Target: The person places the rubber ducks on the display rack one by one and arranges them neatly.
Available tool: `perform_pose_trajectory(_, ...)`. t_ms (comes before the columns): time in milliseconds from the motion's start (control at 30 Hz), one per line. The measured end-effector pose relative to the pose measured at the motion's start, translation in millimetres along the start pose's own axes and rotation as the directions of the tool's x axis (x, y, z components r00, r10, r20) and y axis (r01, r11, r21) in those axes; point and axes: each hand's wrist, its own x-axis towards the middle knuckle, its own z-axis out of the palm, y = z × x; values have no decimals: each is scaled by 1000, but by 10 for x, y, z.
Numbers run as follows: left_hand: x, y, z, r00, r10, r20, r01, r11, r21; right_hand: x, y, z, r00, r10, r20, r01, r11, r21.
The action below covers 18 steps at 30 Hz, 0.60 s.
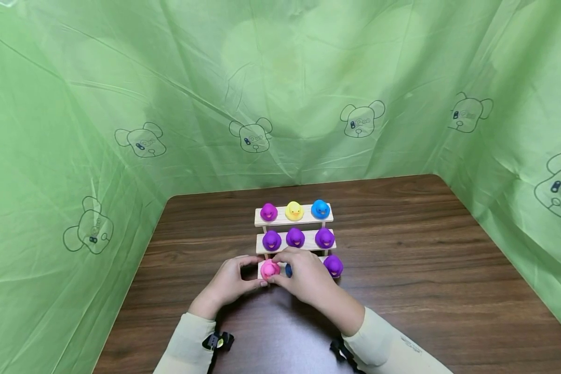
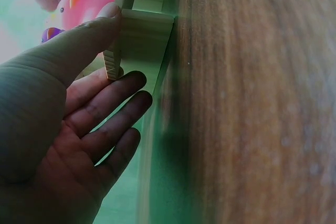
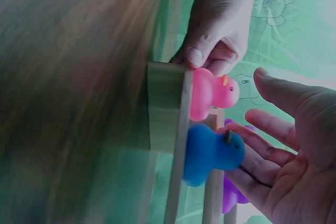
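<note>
A three-step wooden rack (image 1: 290,223) carries rubber ducks. The left hand (image 1: 229,283) holds the left end of its lowest board, thumb at the front edge and index finger behind, as the left wrist view shows; the other fingers are spread. On that board, beside the thumb, sits a pink duck (image 3: 210,90). A blue duck (image 3: 207,153) stands to its right, mostly covered by the right hand (image 1: 308,275) in the head view. That hand hovers over both ducks, its thumb and fingers apart and relaxed, with a gap to the pink duck in the right wrist view.
A purple duck (image 1: 333,266) sits at the lowest board's right end. Purple ducks (image 1: 295,237) line the middle step. The top step bears a magenta duck (image 1: 268,212), a yellow duck (image 1: 294,211) and a blue one. The brown table (image 1: 402,249) meets green curtains (image 1: 299,67) behind.
</note>
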Motion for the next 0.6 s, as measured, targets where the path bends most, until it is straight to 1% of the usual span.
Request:
perform_pose_trajectory(267,-9,21,-29,1000,25,-7,-25,999,43,-129,28,-228,996,-78,-44,79,997,26)
perform_pose_trajectory(400,-16,25,-49,1000,26,-5,-25,996,87,-215,64,-388,995,-74,-66,78,996,52)
perform_pose_trajectory(467,-27,22,-65,1000,14,-5,-14,992,124,-256,97,-466,995,-67,-80,72,995,65)
perform_pose_trajectory(600,-68,27,-117,1000,-5,4,4,981,195,-345,229,-613,991,-68,-113,75,995,64)
